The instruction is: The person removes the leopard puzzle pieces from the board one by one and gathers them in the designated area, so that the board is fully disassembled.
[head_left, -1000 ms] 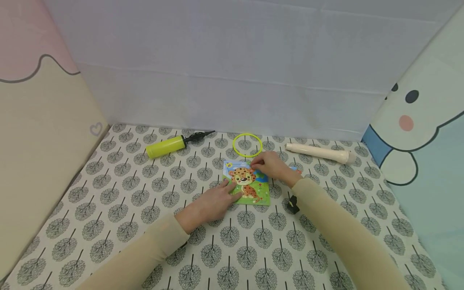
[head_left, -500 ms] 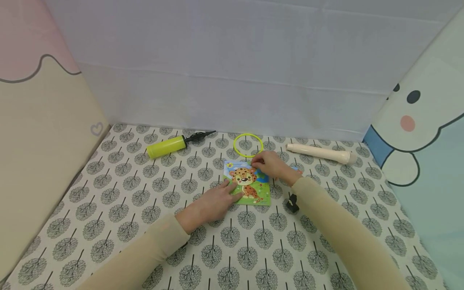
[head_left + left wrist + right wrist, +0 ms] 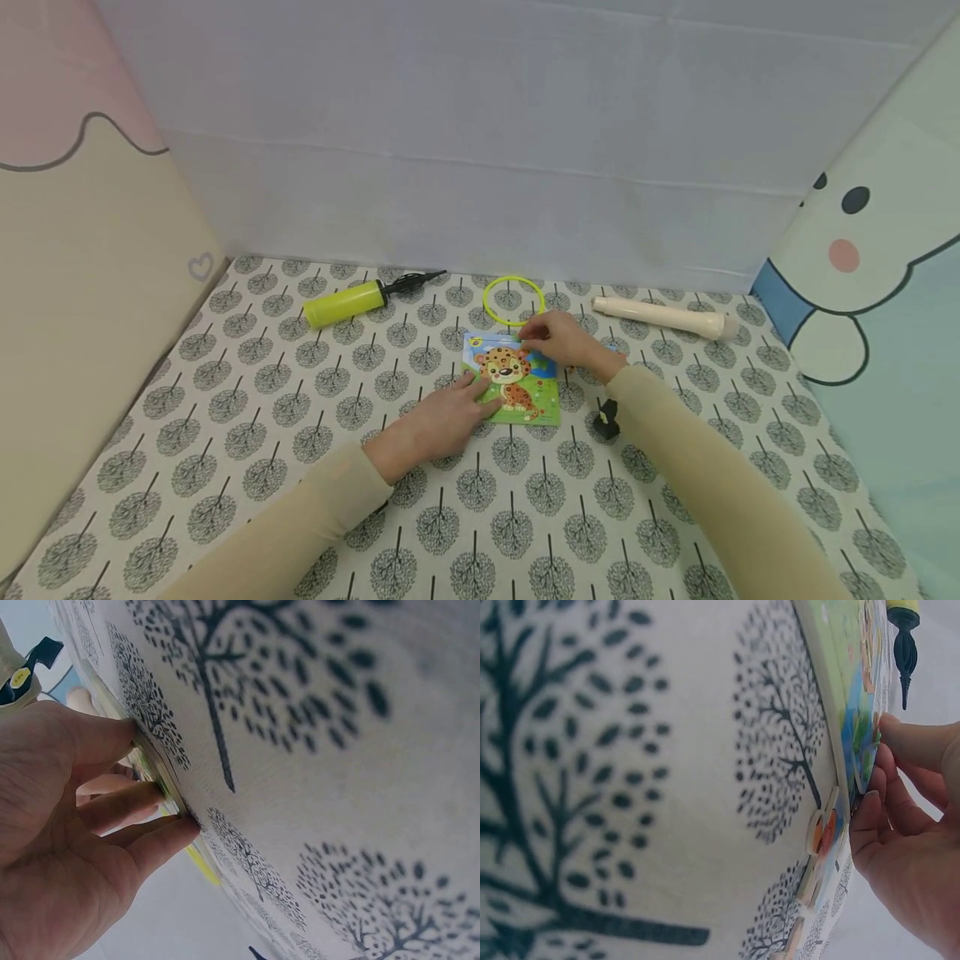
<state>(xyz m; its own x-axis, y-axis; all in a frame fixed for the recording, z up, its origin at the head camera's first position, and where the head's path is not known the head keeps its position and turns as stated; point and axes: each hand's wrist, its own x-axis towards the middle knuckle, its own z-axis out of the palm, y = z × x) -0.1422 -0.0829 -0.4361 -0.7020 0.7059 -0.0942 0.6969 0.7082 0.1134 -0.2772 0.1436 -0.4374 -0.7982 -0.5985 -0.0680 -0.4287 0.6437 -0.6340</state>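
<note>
A flat leopard jigsaw puzzle (image 3: 525,396) lies on the tree-print cloth, its bright picture facing up. My left hand (image 3: 446,419) rests at its left side, thumb over the picture and fingertips against the edge; the left wrist view shows these fingers fairly straight along the thin board (image 3: 169,780). At the upper right corner, my right hand (image 3: 561,342) pinches a blue-green puzzle piece (image 3: 866,754) between thumb and fingers, close over the board. The fingers hide part of that corner. Several loose puzzle pieces (image 3: 815,831) lie beside the board, mostly behind the right wrist in the head view.
Behind the puzzle lies a yellow ring (image 3: 513,278). A yellow hand pump (image 3: 343,304) with a black nozzle is at the back left, and a cream tube-like stick (image 3: 660,317) at the back right. A small black object (image 3: 606,419) shows by the right sleeve. Walls enclose three sides.
The right hand's fingers shift slightly at the puzzle's upper right corner. The left hand and the puzzle stay in place.
</note>
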